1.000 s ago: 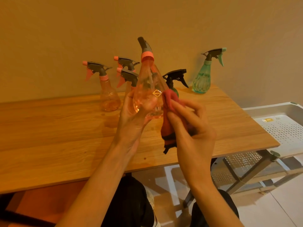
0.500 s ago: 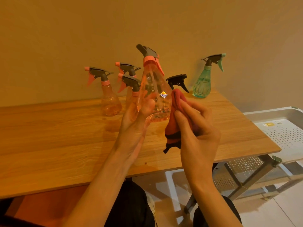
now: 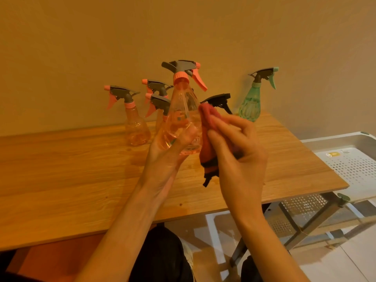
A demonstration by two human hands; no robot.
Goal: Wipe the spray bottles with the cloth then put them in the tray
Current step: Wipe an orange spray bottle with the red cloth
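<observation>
Wooden table against a plain beige wall; at centre-left, three orange-tinted clear spray bottles stand in a cluster; left hand grips the raised orange spray bottle round its base; right hand pinches a red cloth against its side; a black trigger head shows, its body hidden; green ribbed bottle at upper right; white perforated tray cut off at the right edge.

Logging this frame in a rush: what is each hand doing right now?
Left hand: grips the pink bottle, held up off the table.
Right hand: holds the red cloth against the bottle's side.
</observation>
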